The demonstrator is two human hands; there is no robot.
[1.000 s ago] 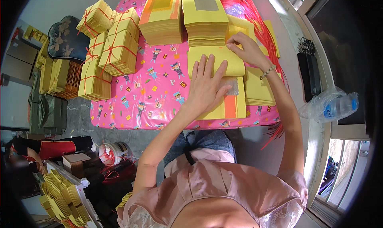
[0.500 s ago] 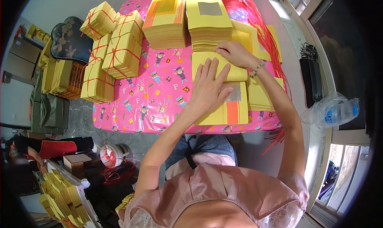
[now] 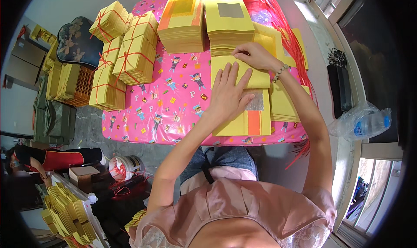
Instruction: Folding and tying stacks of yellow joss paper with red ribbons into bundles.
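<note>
Taking the bench (image 3: 173, 105) with its pink patterned cover as the landmark: off its left edge, low stacks of yellow paper sit in an orange crate (image 3: 71, 85), and on its left part stand tied bundles (image 3: 130, 52) of yellow sheets bound with red string. At the far middle of the bench are two loose stacks, one with an orange-framed top sheet (image 3: 182, 22) and one with a silver-square top sheet (image 3: 228, 22). Toward the near right part lies the folded yellow sheet (image 3: 241, 118), showing a silver foil patch and an orange band. The left hand (image 3: 228, 94) lies flat on it, fingers spread apart and pressing down, gripping nothing. Just beyond, the right hand (image 3: 256, 57) has its fingers drawn together, pinching the far edge of the upper flap of that sheet, close against the silver-topped stack. To do the fold well, I judge the flat palm should keep the lower part from sliding while the pinching fingers bring the flap's edge square to the sides before creasing. Further right lie more yellow sheets (image 3: 284, 105) and loose red strings (image 3: 278, 18); off the bench's right edge rests a plastic bottle (image 3: 362, 124) on the sill.
</note>
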